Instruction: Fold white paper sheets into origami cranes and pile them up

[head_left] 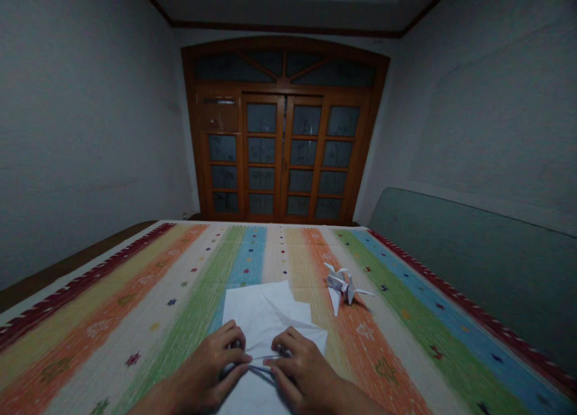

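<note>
From my head-worn view, I look down at my left hand (210,370) and my right hand (306,370), both curled over a white paper sheet (261,325) that lies on a striped woven bedcover (135,325). The sheet sits in front of me near the cover's middle, running from under my hands away from me, with loose layered flaps and pointed corners at its far end. My hands are not spread: the fingers of each bend down and in, and they press together on a doubled part of the paper with the thumbs tucked underneath, so both seem to pinch the same raised fold. Their fingertips (265,362) come close at the centre, just apart, with the thin folded edge running between them. Just beyond my right hand, and a little apart from the sheet, a folded origami bird (341,285) lies on the orange and cream stripes, its pale pointed flaps sticking out and a dark shadow beside it. The cover has bands of red, orange, green, blue and cream, scattered small stars and a dark red patterned border. A grey-green padded panel (469,264) stands along its right side, and far ahead is a wooden glazed door (283,156) with an arched top between plain grey walls (76,126).
</note>
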Tool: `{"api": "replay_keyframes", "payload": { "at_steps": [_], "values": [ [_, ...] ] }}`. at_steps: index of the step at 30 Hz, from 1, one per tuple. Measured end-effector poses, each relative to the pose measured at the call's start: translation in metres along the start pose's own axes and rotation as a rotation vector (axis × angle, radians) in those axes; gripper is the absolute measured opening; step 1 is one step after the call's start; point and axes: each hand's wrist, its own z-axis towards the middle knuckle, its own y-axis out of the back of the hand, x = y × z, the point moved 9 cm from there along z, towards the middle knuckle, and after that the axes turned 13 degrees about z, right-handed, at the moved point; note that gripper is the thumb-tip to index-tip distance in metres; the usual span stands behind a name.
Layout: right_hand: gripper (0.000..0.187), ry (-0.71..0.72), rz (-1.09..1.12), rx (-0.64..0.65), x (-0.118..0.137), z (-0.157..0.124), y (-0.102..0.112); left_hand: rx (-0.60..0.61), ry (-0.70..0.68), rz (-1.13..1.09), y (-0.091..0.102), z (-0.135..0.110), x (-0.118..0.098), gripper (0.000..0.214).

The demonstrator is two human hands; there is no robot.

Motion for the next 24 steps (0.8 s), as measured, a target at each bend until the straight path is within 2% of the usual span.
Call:
{"api": "replay_keyframes", "payload": {
  "at_steps": [5,12,18,24],
  "values": [
    [0.012,-0.01,0.026,-0.064,-0.004,0.0,0.003,0.015,0.091,-0.043,-0.011,-0.002,0.013,0.012],
    [0.012,-0.061,0.058,-0.093,-0.012,-0.001,0.003,0.077,0.3,-0.156,-0.027,-0.003,0.037,0.013],
    [0.012,-0.091,0.034,-0.074,-0.017,-0.002,-0.001,0.048,0.274,-0.2,-0.027,-0.003,0.037,0.019],
    [0.014,-0.04,-0.029,-0.043,-0.015,0.0,-0.007,0.021,0.282,-0.165,-0.024,-0.003,0.039,0.021]
  ]
}}
